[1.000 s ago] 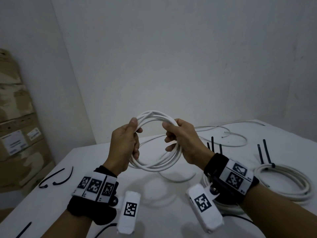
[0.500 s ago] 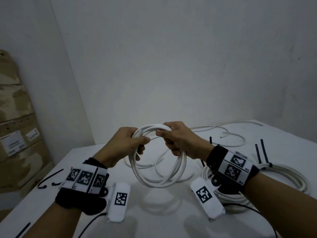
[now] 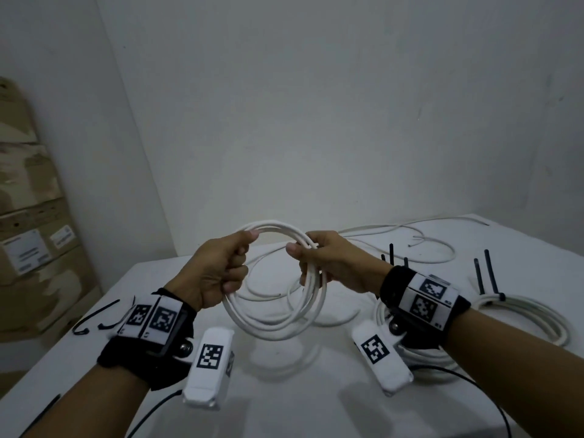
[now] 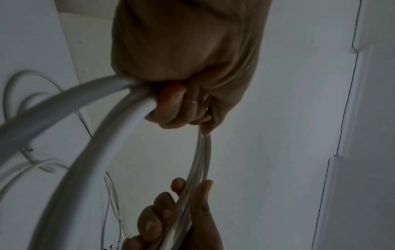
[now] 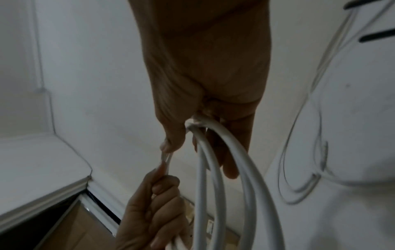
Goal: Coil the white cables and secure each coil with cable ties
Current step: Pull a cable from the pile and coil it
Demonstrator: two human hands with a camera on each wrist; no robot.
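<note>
I hold a coil of white cable (image 3: pixel 278 327) upright above the white table (image 3: pixel 284 406). My left hand (image 3: pixel 221 267) grips the coil's left side, fingers curled round several strands (image 4: pixel 96 143). My right hand (image 3: pixel 328 260) grips the right side, thumb over the top strands (image 5: pixel 213 169). A loose cable tail (image 3: pixel 262 295) lies on the table behind the coil. Black cable ties (image 3: pixel 94 320) lie at the left. Two tied coils sit at the right: one (image 3: pixel 531 314) with a black tie (image 3: pixel 486 276) standing up, the other (image 3: pixel 426 358) partly hidden under my right wrist.
More uncoiled white cable (image 3: pixel 420 245) sprawls across the far right of the table. Stacked cardboard boxes (image 3: pixel 28 216) stand against the left wall. Thin black wires (image 3: pixel 467 380) run from my wrist cameras over the near table edge.
The coil has shifted in my hands. My left hand has turned so that its back faces the camera, and my right hand has shifted along the coil's top right.
</note>
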